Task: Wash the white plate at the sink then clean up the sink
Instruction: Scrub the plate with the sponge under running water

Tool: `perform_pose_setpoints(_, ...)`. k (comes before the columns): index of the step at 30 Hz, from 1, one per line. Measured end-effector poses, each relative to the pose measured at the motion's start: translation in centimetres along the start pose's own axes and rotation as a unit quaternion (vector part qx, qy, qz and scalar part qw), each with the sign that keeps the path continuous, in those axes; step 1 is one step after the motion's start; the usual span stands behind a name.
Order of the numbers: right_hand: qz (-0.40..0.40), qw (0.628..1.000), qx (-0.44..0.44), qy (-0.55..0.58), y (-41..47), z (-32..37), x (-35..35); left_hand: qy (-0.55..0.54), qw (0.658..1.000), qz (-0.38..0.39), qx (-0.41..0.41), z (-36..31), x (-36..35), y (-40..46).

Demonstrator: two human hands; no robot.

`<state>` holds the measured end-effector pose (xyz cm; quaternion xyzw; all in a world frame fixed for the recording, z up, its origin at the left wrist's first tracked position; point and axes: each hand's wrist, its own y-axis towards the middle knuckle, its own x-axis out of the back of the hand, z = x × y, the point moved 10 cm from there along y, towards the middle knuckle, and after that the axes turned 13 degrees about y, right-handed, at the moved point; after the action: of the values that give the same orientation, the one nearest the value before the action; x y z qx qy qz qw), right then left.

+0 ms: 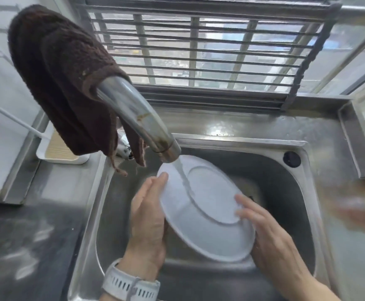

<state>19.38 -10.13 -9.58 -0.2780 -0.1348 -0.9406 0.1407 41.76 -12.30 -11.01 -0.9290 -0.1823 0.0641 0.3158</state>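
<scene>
The white plate (207,205) is tilted over the steel sink (285,192), its underside with the foot ring facing me. Water runs from the steel faucet (142,120) onto the plate's upper left part. My left hand (149,222) grips the plate's left rim, with a white watch on that wrist. On the plate's lower right edge rests my right hand (266,233), its fingers lying on the underside.
A dark brown cloth (62,77) hangs over the faucet neck. A white tray (53,148) sits on the counter at the left. A black round stopper (291,159) lies on the sink's far right corner. Blurred yellowish things (364,205) lie at the right. A barred window is behind.
</scene>
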Motion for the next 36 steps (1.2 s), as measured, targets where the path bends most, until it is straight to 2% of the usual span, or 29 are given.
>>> perform_pose_setpoints(2, -0.038, 0.993, -0.056, 0.092, 1.0, -1.0, -0.9, 0.057, 0.998, -0.008, -0.033, -1.0, 0.8, 0.2)
perform_pose_setpoints(5, -0.077, 0.975, -0.139, 0.156, 2.1, -2.4, -2.0, 0.125, 0.991, -0.026, -0.037, -0.9, 2.3, 0.7)
perform_pose_setpoints(9, -0.056, 0.952, -0.220, 0.203, 2.0, -4.4, -3.6, 0.164, 0.981, -0.105, 0.003, 1.3, 5.1, 1.9)
perform_pose_setpoints(11, -0.051, 0.908, -0.304, 0.283, 0.6, -6.0, -4.7, 0.218, 0.969, -0.117, 0.024, 2.6, 5.8, 2.1)
perform_pose_setpoints(13, -0.063, 0.837, -0.397, 0.371, -1.0, -7.3, -5.6, 0.277, 0.953, -0.111, 0.045, 4.0, 6.0, 2.1)
perform_pose_setpoints(15, -0.087, 0.749, -0.476, 0.453, -2.5, -8.1, -6.6, 0.268, 0.958, -0.084, 0.049, 5.1, 5.7, 2.0)
perform_pose_setpoints(17, -0.093, 0.685, -0.520, 0.502, -3.0, -8.6, -7.5, 0.232, 0.969, -0.060, 0.054, 5.7, 5.4, 1.8)
perform_pose_setpoints(20, -0.089, 0.627, -0.568, 0.525, -3.2, -9.6, -9.1, 0.222, 0.972, -0.053, 0.052, 5.6, 5.5, 1.1)
perform_pose_setpoints(22, -0.076, 0.615, -0.595, 0.512, -2.8, -10.1, -10.2, 0.211, 0.974, -0.062, 0.046, 5.2, 5.8, 0.3)
perform_pose_setpoints(23, -0.065, 0.619, -0.603, 0.499, -2.3, -10.2, -10.5, 0.210, 0.974, -0.065, 0.048, 5.0, 6.0, -0.1)
perform_pose_setpoints(25, -0.041, 0.651, -0.603, 0.458, -0.5, -9.9, -10.7, 0.210, 0.973, -0.076, 0.057, 5.0, 6.6, -0.8)
perform_pose_setpoints(28, -0.009, 0.748, -0.567, 0.346, 3.1, -8.3, -8.8, 0.181, 0.975, -0.091, 0.086, 6.2, 7.8, -1.4)
perform_pose_setpoints(32, 0.026, 0.902, -0.406, 0.142, 6.6, -2.1, -3.4, 0.114, 0.979, -0.046, 0.163, 9.3, 6.7, -2.1)
perform_pose_setpoints(34, 0.025, 0.943, -0.317, 0.096, 6.3, 1.2, -1.2, 0.118, 0.977, -0.027, 0.176, 10.5, 5.4, -2.0)
perform_pose_setpoints(36, 0.020, 0.958, -0.267, 0.102, 5.0, 3.1, 0.4, 0.125, 0.978, -0.019, 0.167, 11.0, 4.2, -1.4)
